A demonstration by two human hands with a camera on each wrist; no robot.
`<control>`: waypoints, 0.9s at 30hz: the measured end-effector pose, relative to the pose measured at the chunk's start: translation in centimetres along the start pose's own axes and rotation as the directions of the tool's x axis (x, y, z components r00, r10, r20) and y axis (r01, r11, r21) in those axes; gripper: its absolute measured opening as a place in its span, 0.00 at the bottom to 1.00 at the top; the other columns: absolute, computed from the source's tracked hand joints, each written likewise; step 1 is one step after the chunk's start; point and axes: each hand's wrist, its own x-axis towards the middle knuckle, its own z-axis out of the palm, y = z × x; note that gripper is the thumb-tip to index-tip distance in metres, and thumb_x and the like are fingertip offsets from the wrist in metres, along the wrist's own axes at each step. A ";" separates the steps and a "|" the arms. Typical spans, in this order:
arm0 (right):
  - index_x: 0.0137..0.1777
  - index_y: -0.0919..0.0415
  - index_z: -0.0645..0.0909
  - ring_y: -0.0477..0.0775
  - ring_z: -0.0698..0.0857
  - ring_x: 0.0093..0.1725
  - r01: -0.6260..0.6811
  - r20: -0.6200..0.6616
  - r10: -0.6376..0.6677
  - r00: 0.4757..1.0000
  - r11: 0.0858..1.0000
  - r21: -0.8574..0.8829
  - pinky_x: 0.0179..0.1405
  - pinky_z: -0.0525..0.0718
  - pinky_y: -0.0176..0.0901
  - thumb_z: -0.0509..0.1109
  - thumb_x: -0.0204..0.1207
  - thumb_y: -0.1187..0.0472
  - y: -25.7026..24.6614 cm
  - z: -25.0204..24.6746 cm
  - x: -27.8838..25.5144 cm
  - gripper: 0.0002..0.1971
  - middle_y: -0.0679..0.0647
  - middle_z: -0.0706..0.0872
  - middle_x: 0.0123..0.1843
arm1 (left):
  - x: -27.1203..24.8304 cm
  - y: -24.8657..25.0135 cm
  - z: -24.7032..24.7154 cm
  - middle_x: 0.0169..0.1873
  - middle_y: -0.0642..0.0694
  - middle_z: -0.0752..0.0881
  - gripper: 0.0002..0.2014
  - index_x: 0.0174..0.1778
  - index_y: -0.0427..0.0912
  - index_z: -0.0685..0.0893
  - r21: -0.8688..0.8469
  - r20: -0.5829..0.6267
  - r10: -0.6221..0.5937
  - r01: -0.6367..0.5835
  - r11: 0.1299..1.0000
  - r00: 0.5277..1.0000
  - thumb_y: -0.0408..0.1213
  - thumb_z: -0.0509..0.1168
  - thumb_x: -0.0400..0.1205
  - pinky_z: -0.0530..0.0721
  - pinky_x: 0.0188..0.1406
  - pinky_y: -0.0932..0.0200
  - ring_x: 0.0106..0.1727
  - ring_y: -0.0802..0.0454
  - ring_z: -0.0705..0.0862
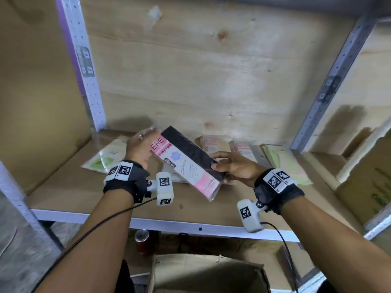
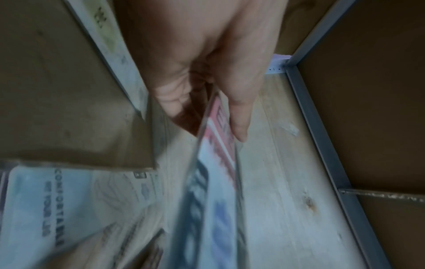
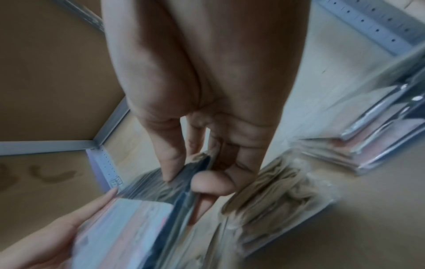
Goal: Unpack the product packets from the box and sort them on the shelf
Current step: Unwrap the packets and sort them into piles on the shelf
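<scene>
Plywood backs the shelf (image 1: pixel 69 187), whose brown board carries packets: green-labelled ones (image 1: pixel 101 159) at the left, pink ones (image 1: pixel 213 143) behind, more at the right. Below stands an open cardboard box (image 1: pixel 207 271). Above the board, both hands hold a pink packet (image 1: pixel 188 163) with black stockings, its long axis running from far left to near right, reading "ENE" and "STOCKING". The left hand (image 1: pixel 139 149) grips its far end; the right hand (image 1: pixel 234 166) pinches its black edge.

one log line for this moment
held: pink-and-black stocking packet | left hand: grips top end | right hand: pinches black edge | place: above wooden shelf board
</scene>
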 end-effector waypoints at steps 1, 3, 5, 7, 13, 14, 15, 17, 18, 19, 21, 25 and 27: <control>0.64 0.61 0.81 0.59 0.81 0.44 -0.011 0.004 0.011 1.000 1.000 -0.016 0.33 0.79 0.42 0.71 0.82 0.64 0.3 -0.5 -0.2 0.12 0.65 0.86 0.52 | 0.1 -0.1 -0.1 0.40 0.49 0.94 0.10 0.50 0.48 0.90 0.025 -0.012 0.039 -0.039 0.999 0.999 0.39 0.80 0.74 0.88 0.38 0.62 0.38 0.54 0.90; 0.65 0.60 0.81 0.59 0.82 0.47 -0.018 0.004 0.018 1.000 0.999 -0.030 0.35 0.79 0.43 0.71 0.81 0.64 0.7 -1.2 -0.7 0.13 0.65 0.86 0.54 | 0.4 -0.3 -0.2 0.43 0.48 0.93 0.09 0.49 0.48 0.91 0.133 -0.008 0.132 -0.129 0.983 0.991 0.42 0.79 0.75 0.88 0.40 0.61 0.38 0.53 0.90; 0.65 0.57 0.82 0.60 0.81 0.48 -0.020 -0.006 0.019 1.000 0.999 -0.038 0.37 0.77 0.45 0.72 0.81 0.63 1.1 -1.8 -1.0 0.14 0.69 0.86 0.57 | 0.4 -0.6 -0.1 0.42 0.47 0.93 0.07 0.45 0.48 0.91 0.231 0.033 0.191 -0.193 0.954 0.981 0.46 0.76 0.78 0.87 0.40 0.57 0.35 0.53 0.88; 0.66 0.55 0.82 0.61 0.81 0.51 -0.027 -0.014 0.027 1.000 0.998 -0.053 0.40 0.76 0.47 0.71 0.81 0.63 1.4 -2.1 -1.3 0.14 0.71 0.85 0.62 | 0.5 -1.0 -0.3 0.30 0.52 0.90 0.12 0.37 0.48 0.91 0.325 0.067 0.212 -0.222 0.919 0.975 0.51 0.72 0.80 0.83 0.31 0.61 0.26 0.58 0.84; 0.62 0.48 0.82 0.59 0.79 0.46 -0.019 -0.057 0.015 0.998 0.997 -0.075 0.38 0.74 0.46 0.72 0.80 0.63 2.5 -2.6 -1.8 0.13 0.57 0.88 0.43 | 0.7 -2.0 -0.2 0.23 0.47 0.83 0.29 0.25 0.43 0.79 0.631 0.143 0.188 -0.236 0.739 0.972 0.64 0.61 0.82 0.77 0.37 0.55 0.30 0.45 0.82; 0.62 0.47 0.82 0.57 0.80 0.45 -0.014 -0.066 0.009 0.998 0.997 -0.071 0.38 0.74 0.46 0.73 0.80 0.63 2.6 -2.7 -1.9 0.13 0.52 0.87 0.40 | 0.6 -2.0 -0.2 0.26 0.43 0.86 0.30 0.28 0.41 0.81 0.666 0.146 0.181 -0.232 0.709 0.973 0.65 0.60 0.82 0.77 0.37 0.55 0.32 0.44 0.83; 0.62 0.47 0.82 0.56 0.81 0.46 -0.011 -0.073 0.006 0.997 0.998 -0.069 0.38 0.75 0.46 0.73 0.80 0.62 2.6 -2.7 -2.1 0.14 0.52 0.88 0.41 | 0.6 -2.1 -0.1 0.31 0.39 0.89 0.31 0.31 0.39 0.83 0.678 0.152 0.169 -0.227 0.699 0.974 0.65 0.60 0.82 0.78 0.38 0.55 0.34 0.43 0.85; 0.66 0.49 0.81 0.57 0.83 0.49 -0.005 -0.086 -0.001 0.996 0.998 -0.064 0.41 0.76 0.48 0.73 0.80 0.60 2.7 -2.8 -2.3 0.16 0.63 0.90 0.53 | 0.5 -2.1 0.0 0.39 0.34 0.91 0.30 0.37 0.38 0.84 0.634 0.174 0.121 -0.205 0.745 0.977 0.65 0.61 0.82 0.83 0.44 0.52 0.38 0.42 0.88; 0.67 0.50 0.81 0.58 0.83 0.51 0.000 -0.085 -0.005 0.996 0.998 -0.060 0.43 0.77 0.49 0.73 0.80 0.60 2.8 -2.9 -2.4 0.17 0.68 0.87 0.60 | 0.4 -2.0 0.2 0.40 0.35 0.91 0.29 0.39 0.39 0.85 0.576 0.177 0.084 -0.172 0.799 0.981 0.65 0.62 0.81 0.85 0.47 0.49 0.41 0.41 0.88; 0.68 0.51 0.80 0.59 0.83 0.53 0.004 -0.083 -0.008 0.996 0.999 -0.052 0.45 0.77 0.51 0.72 0.80 0.60 2.8 -2.9 -2.4 0.17 0.71 0.85 0.64 | 0.1 -1.9 0.4 0.40 0.36 0.90 0.27 0.41 0.40 0.85 0.500 0.170 0.039 -0.120 0.858 0.985 0.65 0.64 0.80 0.85 0.48 0.47 0.42 0.40 0.88; 0.71 0.53 0.80 0.61 0.81 0.56 0.012 -0.080 -0.015 0.997 1.000 -0.028 0.50 0.77 0.55 0.72 0.81 0.60 2.9 -3.0 -2.5 0.18 0.74 0.82 0.67 | -0.4 -1.6 0.6 0.37 0.35 0.85 0.25 0.41 0.41 0.84 0.361 0.170 -0.045 -0.020 0.932 0.984 0.64 0.67 0.79 0.83 0.46 0.48 0.42 0.38 0.84; 0.74 0.58 0.77 0.61 0.80 0.57 0.034 -0.065 -0.034 0.997 0.999 -0.006 0.57 0.79 0.62 0.70 0.82 0.63 2.9 -2.9 -2.6 0.20 0.78 0.78 0.68 | -1.6 -1.4 0.8 0.43 0.27 0.81 0.24 0.50 0.39 0.85 0.252 0.253 -0.156 0.091 0.963 0.955 0.61 0.69 0.78 0.79 0.49 0.40 0.47 0.34 0.78; 0.74 0.59 0.77 0.61 0.79 0.56 0.033 -0.073 -0.033 0.997 0.999 0.001 0.51 0.82 0.59 0.70 0.82 0.64 3.0 -3.1 -2.7 0.20 0.78 0.78 0.68 | -2.0 -1.3 1.1 0.52 0.28 0.83 0.26 0.58 0.37 0.86 0.230 0.280 -0.176 0.112 0.967 0.944 0.59 0.65 0.82 0.82 0.56 0.38 0.50 0.34 0.83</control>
